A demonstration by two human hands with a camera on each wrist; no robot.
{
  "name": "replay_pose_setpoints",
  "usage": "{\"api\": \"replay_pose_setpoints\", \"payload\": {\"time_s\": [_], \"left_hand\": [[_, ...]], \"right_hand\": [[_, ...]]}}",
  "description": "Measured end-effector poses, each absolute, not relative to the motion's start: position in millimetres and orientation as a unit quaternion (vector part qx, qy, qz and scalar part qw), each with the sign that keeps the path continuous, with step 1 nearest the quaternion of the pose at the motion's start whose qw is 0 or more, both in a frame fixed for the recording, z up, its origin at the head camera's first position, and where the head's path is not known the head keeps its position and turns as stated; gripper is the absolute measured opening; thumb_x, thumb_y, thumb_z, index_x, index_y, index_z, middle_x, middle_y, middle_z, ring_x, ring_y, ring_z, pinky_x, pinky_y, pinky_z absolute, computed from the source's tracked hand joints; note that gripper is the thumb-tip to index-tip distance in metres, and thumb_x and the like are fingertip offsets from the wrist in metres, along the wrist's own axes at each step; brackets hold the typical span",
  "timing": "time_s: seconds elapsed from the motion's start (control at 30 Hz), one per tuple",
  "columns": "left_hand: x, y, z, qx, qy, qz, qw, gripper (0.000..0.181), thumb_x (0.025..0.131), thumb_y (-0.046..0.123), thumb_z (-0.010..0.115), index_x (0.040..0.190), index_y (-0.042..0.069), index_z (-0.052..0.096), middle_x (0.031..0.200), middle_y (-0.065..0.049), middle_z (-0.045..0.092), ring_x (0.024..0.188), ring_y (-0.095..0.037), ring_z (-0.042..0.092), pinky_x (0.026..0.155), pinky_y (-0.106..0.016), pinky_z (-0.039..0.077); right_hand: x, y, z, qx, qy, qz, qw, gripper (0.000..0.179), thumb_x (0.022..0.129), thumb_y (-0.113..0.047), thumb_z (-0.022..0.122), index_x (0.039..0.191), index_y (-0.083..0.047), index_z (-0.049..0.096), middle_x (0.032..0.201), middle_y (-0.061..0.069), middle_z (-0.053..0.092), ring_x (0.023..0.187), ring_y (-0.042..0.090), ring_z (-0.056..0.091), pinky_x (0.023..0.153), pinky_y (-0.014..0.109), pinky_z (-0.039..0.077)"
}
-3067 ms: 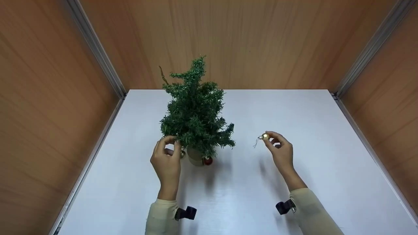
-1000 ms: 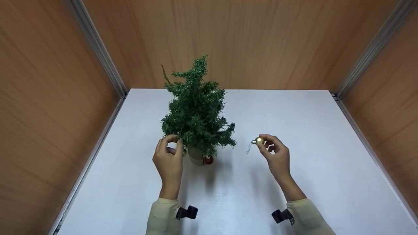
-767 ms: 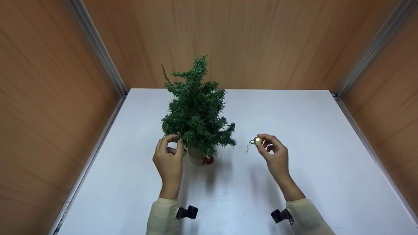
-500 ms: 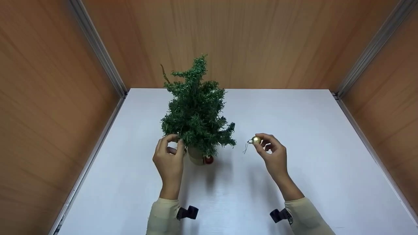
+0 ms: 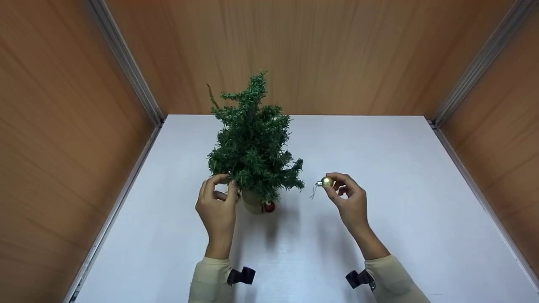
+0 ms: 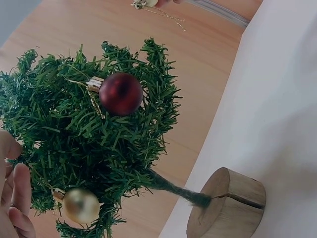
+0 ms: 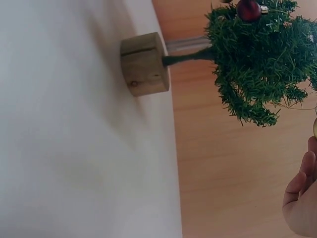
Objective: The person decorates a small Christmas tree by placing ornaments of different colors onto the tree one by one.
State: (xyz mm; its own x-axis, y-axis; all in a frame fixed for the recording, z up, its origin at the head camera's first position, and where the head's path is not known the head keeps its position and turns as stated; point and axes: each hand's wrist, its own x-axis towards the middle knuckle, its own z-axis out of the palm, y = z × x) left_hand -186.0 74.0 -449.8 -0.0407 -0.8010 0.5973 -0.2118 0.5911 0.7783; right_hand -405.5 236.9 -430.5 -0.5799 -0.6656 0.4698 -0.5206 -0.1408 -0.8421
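A small artificial Christmas tree stands left of centre, its round wooden base on the table. My left hand pinches a low front-left branch between thumb and index finger. From the tree hang a dark red bauble and a gold bauble; the left hand mostly hides that gold one in the head view. To the right of the tree, my right hand holds another gold bauble between thumb and index finger. Its cap and thin string loop point left towards the branches, with a gap between.
The white table is bounded by a wooden back panel and wooden side panels, with grey metal strips at the corners. A bare brown twig sticks up at the tree's upper left.
My right hand has moved left with the gold bauble, closer to the tree. The left hand has stayed at the same branch, and the tree stands as before.
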Motion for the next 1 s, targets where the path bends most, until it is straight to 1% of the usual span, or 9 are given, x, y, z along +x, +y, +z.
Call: {"api": "replay_pose_setpoints", "payload": {"time_s": [0.4,0.7,1.0], "left_hand": [[-184,76,-451,0.376,-0.676,-0.248,0.584,0.016,0.082,0.022,0.066,0.097,0.017,0.064,0.089,0.009,0.058,0.048,-0.006,0.048,0.043,-0.022,0.041],[-182,76,-451,0.375,-0.678,-0.250,0.580,0.017,0.083,0.024,0.065,0.097,0.017,0.063,0.089,0.009,0.058,0.047,-0.006,0.047,0.043,-0.022,0.041],[-181,79,-448,0.371,-0.675,-0.250,0.586,0.022,0.080,0.026,0.069,0.098,0.016,0.063,0.090,0.009,0.057,0.046,-0.006,0.047,0.043,-0.022,0.040]], "right_hand": [[-400,236,-428,-0.461,0.642,-0.610,0.060,0.024,0.081,-0.009,0.066,0.104,-0.001,0.062,0.093,0.005,0.060,0.077,0.020,0.050,0.065,0.027,0.040],[-396,235,-424,-0.464,0.640,-0.609,0.064,0.026,0.081,-0.008,0.066,0.105,0.002,0.061,0.094,0.005,0.060,0.078,0.020,0.050,0.066,0.027,0.041],[-392,235,-419,-0.465,0.638,-0.611,0.062,0.025,0.081,-0.008,0.066,0.104,0.002,0.061,0.092,0.005,0.060,0.078,0.020,0.050,0.066,0.027,0.040]]}}
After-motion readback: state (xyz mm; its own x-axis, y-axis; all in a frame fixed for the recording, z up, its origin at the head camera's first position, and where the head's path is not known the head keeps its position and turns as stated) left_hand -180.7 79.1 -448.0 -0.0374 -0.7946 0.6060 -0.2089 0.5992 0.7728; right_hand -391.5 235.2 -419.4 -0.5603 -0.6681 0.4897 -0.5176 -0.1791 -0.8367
